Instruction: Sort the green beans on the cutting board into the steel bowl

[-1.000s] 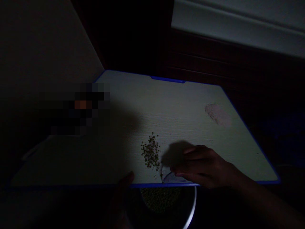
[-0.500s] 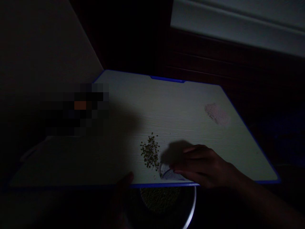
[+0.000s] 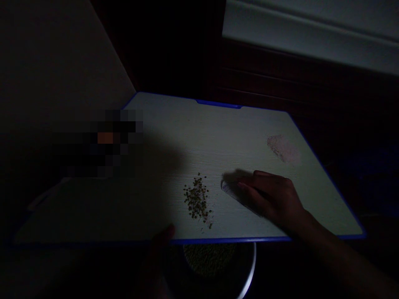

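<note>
While we are bending over a white board (image 3: 215,128) with a blue rim, twelve o'clock being its far side, we are working in very dim light. At four o'clock our right hand (image 3: 277,195) is pinching a clear piece (image 3: 230,191) between closed fingers, palm down; its front edge is poking out toward nine o'clock, and we cannot tell whether it is touching the board. Just short of that edge, at six o'clock, a small loose pile of beans (image 3: 196,199) is lying on the board, a bare strip separating the two. At seven o'clock the thumb of our left hand (image 3: 162,241) is resting over the near rim; its other fingers are disappearing into the dark, so we cannot tell how tightly it is gripping. Below the near rim, at six o'clock, a round bowl (image 3: 252,270) is showing its bright edge, and many more green beans (image 3: 210,259) are filling its middle. Well apart from our right hand, between two and three o'clock, a patch of pale pinkish powder (image 3: 284,148) is lying. Beyond the board, between one and two, a white ledge (image 3: 299,37) is slanting across.
</note>
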Tool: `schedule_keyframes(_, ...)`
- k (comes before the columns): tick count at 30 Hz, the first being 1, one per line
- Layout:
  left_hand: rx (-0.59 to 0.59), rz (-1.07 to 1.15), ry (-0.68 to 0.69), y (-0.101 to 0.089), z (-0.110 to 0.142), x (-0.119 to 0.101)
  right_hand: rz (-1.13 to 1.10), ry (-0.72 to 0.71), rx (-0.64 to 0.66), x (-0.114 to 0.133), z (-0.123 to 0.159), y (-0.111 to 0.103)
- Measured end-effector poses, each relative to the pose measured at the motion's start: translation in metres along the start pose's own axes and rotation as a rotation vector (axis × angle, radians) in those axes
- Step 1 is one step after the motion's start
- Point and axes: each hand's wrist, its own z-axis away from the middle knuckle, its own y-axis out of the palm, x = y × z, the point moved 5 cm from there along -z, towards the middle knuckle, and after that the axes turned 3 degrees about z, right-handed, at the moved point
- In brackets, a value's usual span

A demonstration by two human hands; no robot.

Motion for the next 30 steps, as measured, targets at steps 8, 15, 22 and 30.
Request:
schedule_keyframes(8,0.084,0.051,0.069,0.006,0.005,0.004,-0.152,-0.269,0.077,0.022,0.01,0.008)
schedule_keyframes(15,0.027,-0.016,0.3,-0.014,-0.016,0.013,-0.093,-0.162,0.027,0.014,0.0,0.012)
schedule_keyframes(22,0.079,0.024,0.079,0.0,-0.008,0.011,-0.138,-0.15,-0.006,0.014,0.001,0.008)
schedule_keyframes(30,0.032,0.057,-0.02,0.0,-0.007,0.007,-0.185,-0.301,0.066,0.028,0.003,0.014)
